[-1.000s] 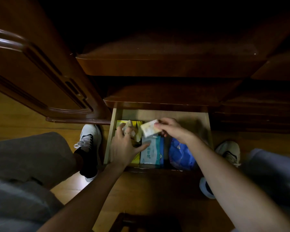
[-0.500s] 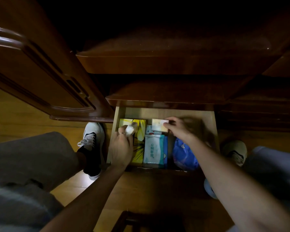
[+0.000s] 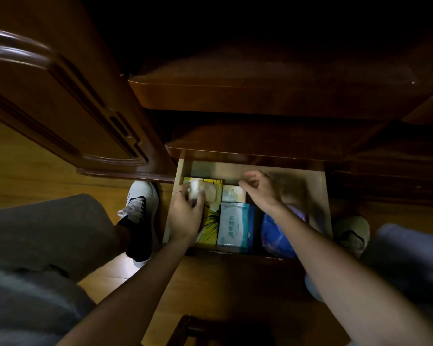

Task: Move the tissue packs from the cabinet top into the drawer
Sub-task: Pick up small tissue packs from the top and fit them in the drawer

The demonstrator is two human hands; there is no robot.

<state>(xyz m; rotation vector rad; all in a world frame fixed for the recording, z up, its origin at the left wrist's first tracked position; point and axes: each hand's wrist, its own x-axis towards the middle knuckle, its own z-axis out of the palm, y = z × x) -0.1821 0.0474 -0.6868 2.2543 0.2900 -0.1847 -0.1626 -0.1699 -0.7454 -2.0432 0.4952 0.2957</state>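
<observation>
The left hand (image 3: 185, 216) is reaching into the open drawer (image 3: 320, 196), its grip closing around a small whitish tissue pack (image 3: 196, 191) held over the yellow box (image 3: 211, 218) at the drawer's left side. The right hand (image 3: 260, 189) is hovering just above the drawer's back area, fingers loosely spread and holding nothing. A small pale pack (image 3: 233, 193) is lying beside it, behind the light blue tissue pack (image 3: 231, 226). A blue bag (image 3: 275, 236) is sitting to the right.
</observation>
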